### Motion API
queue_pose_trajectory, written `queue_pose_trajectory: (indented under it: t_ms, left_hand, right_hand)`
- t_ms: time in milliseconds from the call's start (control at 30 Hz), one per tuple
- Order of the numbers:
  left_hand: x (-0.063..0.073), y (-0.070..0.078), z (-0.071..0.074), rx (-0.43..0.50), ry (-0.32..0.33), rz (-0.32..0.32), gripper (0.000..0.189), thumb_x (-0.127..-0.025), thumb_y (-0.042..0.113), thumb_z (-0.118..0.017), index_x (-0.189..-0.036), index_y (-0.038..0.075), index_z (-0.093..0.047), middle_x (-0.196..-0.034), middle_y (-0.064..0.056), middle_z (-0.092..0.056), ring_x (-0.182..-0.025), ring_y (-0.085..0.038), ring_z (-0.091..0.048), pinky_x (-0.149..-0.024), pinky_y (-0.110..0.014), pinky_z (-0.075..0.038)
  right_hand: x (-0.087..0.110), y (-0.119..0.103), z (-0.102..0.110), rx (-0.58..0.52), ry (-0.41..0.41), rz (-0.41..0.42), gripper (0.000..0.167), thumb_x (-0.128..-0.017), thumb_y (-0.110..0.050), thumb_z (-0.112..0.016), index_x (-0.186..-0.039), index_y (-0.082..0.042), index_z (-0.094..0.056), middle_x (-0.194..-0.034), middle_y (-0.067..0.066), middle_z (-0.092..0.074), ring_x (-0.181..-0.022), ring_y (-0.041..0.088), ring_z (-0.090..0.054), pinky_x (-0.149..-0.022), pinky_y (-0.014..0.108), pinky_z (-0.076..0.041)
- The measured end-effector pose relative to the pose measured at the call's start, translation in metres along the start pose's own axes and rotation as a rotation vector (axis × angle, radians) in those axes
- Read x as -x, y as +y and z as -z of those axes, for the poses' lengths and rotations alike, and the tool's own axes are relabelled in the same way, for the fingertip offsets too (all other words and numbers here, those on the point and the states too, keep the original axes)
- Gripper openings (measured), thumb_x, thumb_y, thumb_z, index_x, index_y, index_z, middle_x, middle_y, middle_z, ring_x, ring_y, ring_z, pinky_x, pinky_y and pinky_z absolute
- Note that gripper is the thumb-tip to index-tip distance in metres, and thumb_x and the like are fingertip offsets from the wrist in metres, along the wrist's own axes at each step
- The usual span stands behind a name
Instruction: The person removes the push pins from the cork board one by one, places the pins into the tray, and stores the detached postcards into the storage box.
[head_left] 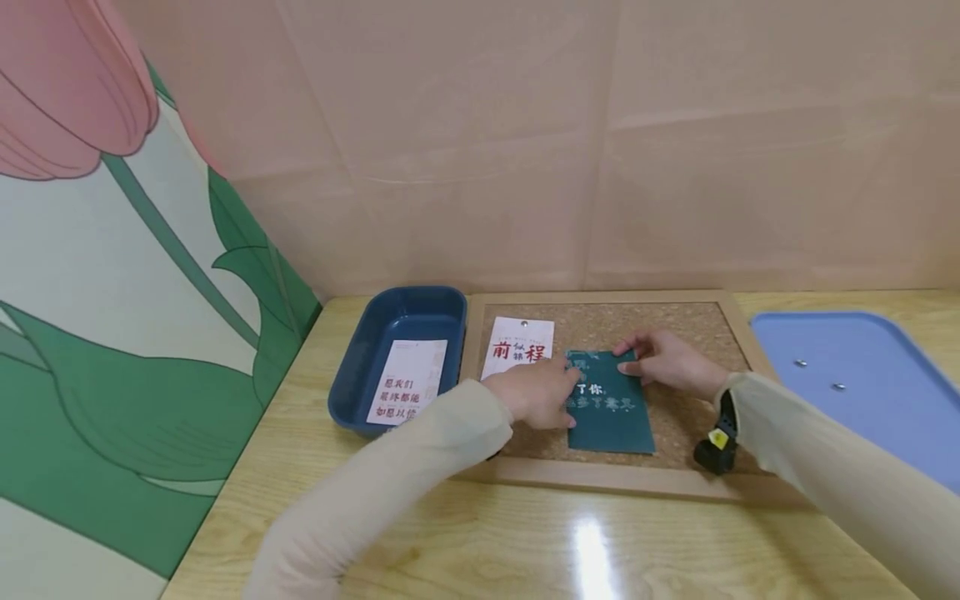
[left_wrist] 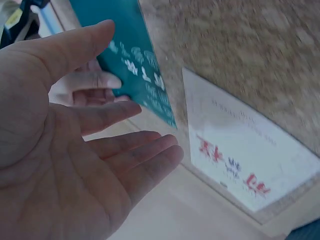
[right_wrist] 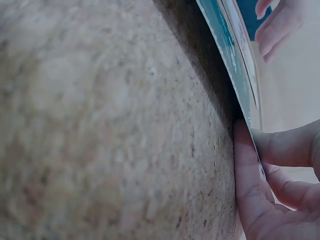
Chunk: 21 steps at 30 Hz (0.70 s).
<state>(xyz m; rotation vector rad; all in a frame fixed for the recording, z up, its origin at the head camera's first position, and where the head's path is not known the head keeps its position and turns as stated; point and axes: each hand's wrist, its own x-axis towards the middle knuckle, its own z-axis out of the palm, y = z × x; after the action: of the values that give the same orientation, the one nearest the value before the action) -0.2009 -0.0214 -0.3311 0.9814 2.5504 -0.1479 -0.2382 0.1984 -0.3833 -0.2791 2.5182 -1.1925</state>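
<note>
A teal card (head_left: 611,425) with white lettering lies over the framed cork board (head_left: 678,417). Its upper right edge is pinched by my right hand (head_left: 667,360); in the right wrist view, one finger is behind the card, against the cork, and the thumb (right_wrist: 287,147) is in front. My left hand (head_left: 536,393) reaches to the card's left edge, its fingers extended and the thumb apart, with nothing gripped in the left wrist view. Left of the teal card, a white card (head_left: 517,337) with red characters is on the board, a small silver pin (head_left: 524,323) at its top.
A dark blue bin (head_left: 347,379) stands left of the board, holding a white printed card (head_left: 408,375). On the right, a light blue tray (head_left: 847,342) carries small silver pins (head_left: 838,387). A draped cloth (head_left: 600,167) hangs behind the wooden table (head_left: 480,542).
</note>
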Motion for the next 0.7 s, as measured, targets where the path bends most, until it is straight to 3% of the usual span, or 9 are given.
queue_pose_trajectory:
  t_ms: [167,267,400,700]
  left_hand:
    - [0.004,-0.007,0.003,0.032,0.016,-0.01,0.062,-0.093,0.031,-0.06,-0.144,0.003,-0.039,-0.147,-0.012,-0.041,-0.135,-0.021,-0.041,-0.108,-0.028,-0.037]
    - [0.007,-0.011,0.004,0.045,0.001,0.025,0.067,-0.095,0.032,-0.058,-0.149,0.003,-0.031,-0.154,-0.015,-0.031,-0.141,-0.023,-0.033,-0.112,-0.03,-0.033]
    - [0.012,-0.016,0.005,0.056,-0.004,0.077,0.071,-0.094,0.035,-0.059,-0.151,0.007,-0.027,-0.155,-0.017,-0.029,-0.14,-0.026,-0.035,-0.111,-0.034,-0.035]
    - [0.022,-0.03,0.012,0.012,0.003,0.127,0.067,-0.095,0.037,-0.058,-0.15,0.009,-0.033,-0.156,-0.014,-0.027,-0.142,-0.027,-0.031,-0.115,-0.034,-0.027]
  right_hand:
    - [0.0,0.003,0.0,0.015,0.007,-0.022,0.029,-0.092,-0.009,-0.061,-0.116,0.007,-0.056,-0.093,0.011,-0.051,-0.083,0.02,-0.053,-0.07,0.029,-0.054]
    - [0.0,0.004,-0.001,0.005,0.007,-0.022,0.029,-0.092,-0.009,-0.062,-0.116,0.007,-0.056,-0.093,0.011,-0.05,-0.084,0.02,-0.052,-0.07,0.029,-0.054]
    - [0.0,0.002,-0.002,0.003,0.008,-0.014,0.029,-0.092,-0.008,-0.062,-0.116,0.007,-0.057,-0.091,0.01,-0.049,-0.082,0.02,-0.051,-0.069,0.028,-0.053]
    - [-0.001,0.001,-0.001,0.0,0.011,-0.009,0.029,-0.091,-0.009,-0.062,-0.116,0.007,-0.057,-0.091,0.01,-0.048,-0.083,0.02,-0.05,-0.07,0.029,-0.053]
